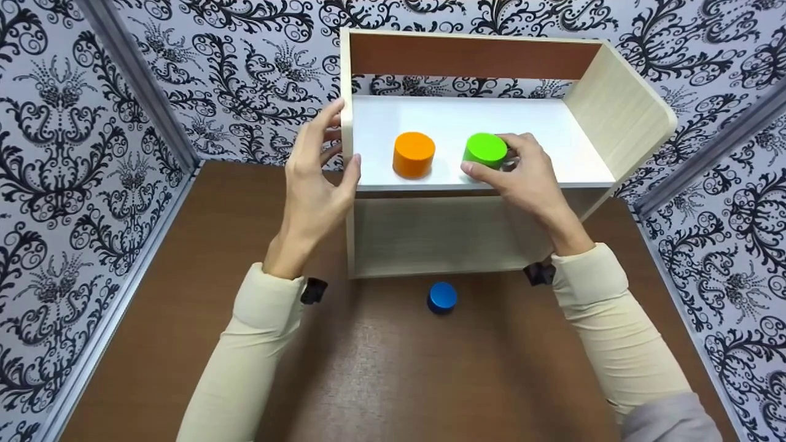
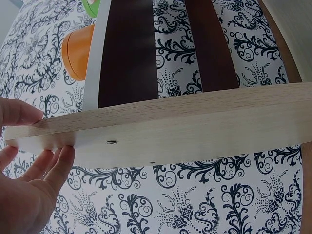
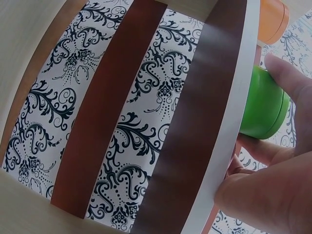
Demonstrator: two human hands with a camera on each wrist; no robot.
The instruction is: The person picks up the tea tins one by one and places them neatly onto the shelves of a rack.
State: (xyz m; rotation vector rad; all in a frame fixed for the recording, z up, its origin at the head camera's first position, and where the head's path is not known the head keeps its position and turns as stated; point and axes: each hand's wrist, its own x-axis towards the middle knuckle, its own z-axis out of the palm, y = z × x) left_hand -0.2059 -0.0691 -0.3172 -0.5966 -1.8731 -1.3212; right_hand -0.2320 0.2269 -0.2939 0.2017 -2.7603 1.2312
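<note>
On the white shelf of a small wooden shelf unit [image 1: 482,113], my right hand [image 1: 528,175] holds a green cylinder [image 1: 485,147] between thumb and fingers. The right wrist view shows the green cylinder [image 3: 263,105] at the shelf's front edge [image 3: 222,126], with fingers to both sides of it. My left hand [image 1: 319,184] grips the unit's left side panel [image 1: 347,123], thumb on one face and fingers on the other, as the left wrist view also shows at the panel [image 2: 195,117]. An orange cylinder [image 1: 413,155] stands on the shelf between the hands.
A blue cylinder [image 1: 442,298] sits on the brown table [image 1: 381,368] in front of the unit. Below the white shelf is a lower compartment [image 1: 436,236]. Patterned walls [image 1: 245,80] with metal strips enclose the table at the back and sides.
</note>
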